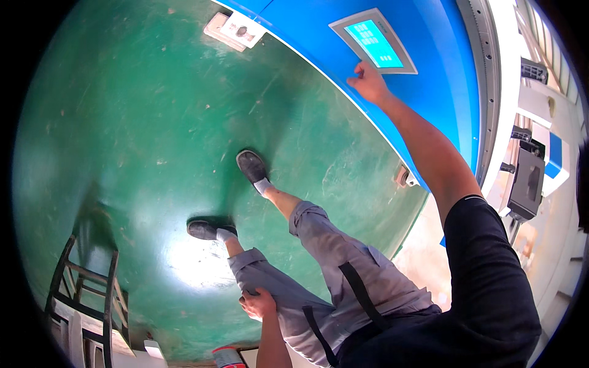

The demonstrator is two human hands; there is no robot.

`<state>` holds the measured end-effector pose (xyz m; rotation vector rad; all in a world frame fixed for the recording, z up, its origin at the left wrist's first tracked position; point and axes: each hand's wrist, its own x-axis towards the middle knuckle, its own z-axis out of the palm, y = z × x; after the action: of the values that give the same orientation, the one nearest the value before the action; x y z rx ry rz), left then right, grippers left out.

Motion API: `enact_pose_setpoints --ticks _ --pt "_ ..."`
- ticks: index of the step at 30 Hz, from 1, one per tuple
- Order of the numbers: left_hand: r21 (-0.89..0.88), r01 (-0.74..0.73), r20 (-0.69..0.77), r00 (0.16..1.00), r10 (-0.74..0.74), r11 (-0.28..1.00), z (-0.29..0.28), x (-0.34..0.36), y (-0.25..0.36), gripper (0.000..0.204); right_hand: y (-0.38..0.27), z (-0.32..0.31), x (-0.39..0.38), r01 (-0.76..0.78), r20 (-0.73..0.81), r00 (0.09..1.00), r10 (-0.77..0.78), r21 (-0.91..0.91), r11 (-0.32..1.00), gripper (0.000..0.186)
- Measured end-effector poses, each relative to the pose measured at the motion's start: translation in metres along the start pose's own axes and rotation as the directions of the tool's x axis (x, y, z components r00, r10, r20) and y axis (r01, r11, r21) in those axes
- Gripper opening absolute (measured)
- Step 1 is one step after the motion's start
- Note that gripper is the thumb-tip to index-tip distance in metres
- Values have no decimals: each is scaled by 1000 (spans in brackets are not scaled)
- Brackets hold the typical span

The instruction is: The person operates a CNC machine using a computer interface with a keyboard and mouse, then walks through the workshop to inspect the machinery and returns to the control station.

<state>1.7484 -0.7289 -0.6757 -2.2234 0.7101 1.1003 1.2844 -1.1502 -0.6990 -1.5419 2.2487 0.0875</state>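
Observation:
My right hand point(370, 84) is raised just beside the lower left corner of a grey-framed touchscreen point(375, 44), which is lit cyan with rows of small keys. Its thumb and forefinger are apart, the other fingers bend inward, and nothing shows in it. The screen sits in the blue panel point(445, 92) of a large machine. Low down, my left hand point(260, 303) is next to my grey trouser leg point(276, 294), its fingers loosely bent and apart. No held object shows there, though part of the palm is hidden.
Green floor point(153, 122) lies under my dark shoes. A dark-framed ladder-like stand point(92, 288) is at the lower left. The machine has feet at its base, one on a pale block point(224, 32). A dark grey boxy unit point(526, 184) stands at the right.

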Motion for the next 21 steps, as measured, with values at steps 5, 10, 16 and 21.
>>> enact_pose_setpoints --ticks 5,10,16,21 --pt "58 -7 -17 1000 8 998 -1 1 3 47 2 -3 5 35 -50 998 -34 15 999 37" --pt "71 -6 -16 1000 7 997 -1 5 4 47 -6 -4 8 90 -107 990 -87 22 996 36" --pt "77 -29 -34 999 32 997 -2 6 3 46 -19 -6 12 92 -126 988 -89 21 996 34" --pt "86 -19 -15 1000 20 996 -4 6 3 44 -28 -2 24 123 -110 986 -124 -17 992 36"
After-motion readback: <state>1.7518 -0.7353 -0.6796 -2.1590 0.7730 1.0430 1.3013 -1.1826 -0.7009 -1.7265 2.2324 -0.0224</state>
